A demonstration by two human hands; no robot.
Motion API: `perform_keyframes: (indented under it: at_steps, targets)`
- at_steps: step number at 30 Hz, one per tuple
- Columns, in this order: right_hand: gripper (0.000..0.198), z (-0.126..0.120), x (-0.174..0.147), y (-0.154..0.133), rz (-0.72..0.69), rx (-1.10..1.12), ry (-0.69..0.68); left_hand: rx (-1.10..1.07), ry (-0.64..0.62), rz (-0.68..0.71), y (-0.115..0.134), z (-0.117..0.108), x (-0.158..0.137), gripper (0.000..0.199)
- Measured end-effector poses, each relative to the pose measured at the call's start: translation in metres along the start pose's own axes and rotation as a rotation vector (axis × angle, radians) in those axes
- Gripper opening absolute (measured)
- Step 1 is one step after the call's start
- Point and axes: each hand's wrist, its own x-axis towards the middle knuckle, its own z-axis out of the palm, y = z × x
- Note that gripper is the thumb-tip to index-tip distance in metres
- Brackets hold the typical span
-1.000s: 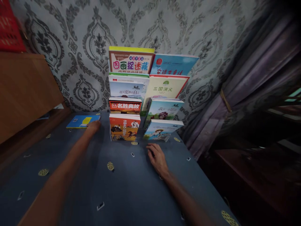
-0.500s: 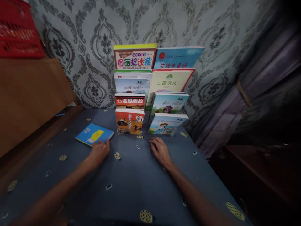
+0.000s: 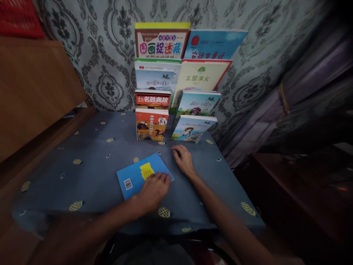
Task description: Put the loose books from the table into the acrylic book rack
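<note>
Book with blue cover lies flat on the tabletop, under the fingers of the left grip, which is the nearer of the two. From this grip, the larger part of the book extends to the left and forward; only its near right part is covered by the hand. The long axis of the book goes crosswise, a little oblique, its right end farther from the person than its left end. The left grip is bent over the cover beside the yellow patch; its thumb is not clearly visible, so I cannot tell how far open it is, or whether it pinches the book. The right grip is loosely curled, has hold of nothing, and seems to rest just beside the book's right end, in front of the standing books.
</note>
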Motion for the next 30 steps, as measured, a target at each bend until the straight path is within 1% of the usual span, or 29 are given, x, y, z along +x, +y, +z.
perform_keyframes:
  at_steps: [2,5,8,11,14,17,21,27,30]
  targets:
    - [0.023,0.003,-0.003,-0.017,-0.023,0.039,-0.022,-0.014,0.040,-0.068,-0.018,0.005,-0.004,0.050]
    - [0.024,0.013,-0.008,-0.050,-0.098,0.092,-0.074,0.020,0.141,-0.190,-0.035,0.021,-0.011,0.044]
    - [0.029,0.029,-0.017,-0.088,-0.195,0.144,-0.212,0.064,0.216,-0.319,-0.041,0.032,-0.022,0.044]
    - [0.034,0.048,-0.029,-0.120,-0.281,0.169,-0.402,0.089,0.198,-0.406,-0.044,0.030,-0.040,0.043]
    - [0.039,0.063,-0.035,-0.138,-0.280,0.126,-0.505,0.094,0.183,-0.472,-0.047,0.026,-0.058,0.042]
    - [0.041,0.069,-0.036,-0.142,-0.273,0.061,-0.566,0.082,0.208,-0.549,-0.049,0.027,-0.071,0.044]
    - [0.044,0.068,-0.034,-0.130,-0.279,-0.026,-0.604,0.057,0.221,-0.605,-0.049,0.034,-0.075,0.047]
    - [0.047,0.053,-0.027,-0.100,-0.170,-0.157,-0.554,0.015,0.255,-0.608,-0.050,0.036,-0.073,0.052]
    - [0.047,0.046,-0.024,-0.093,-0.154,-0.184,-0.545,0.011,0.264,-0.606,-0.050,0.035,-0.073,0.052]
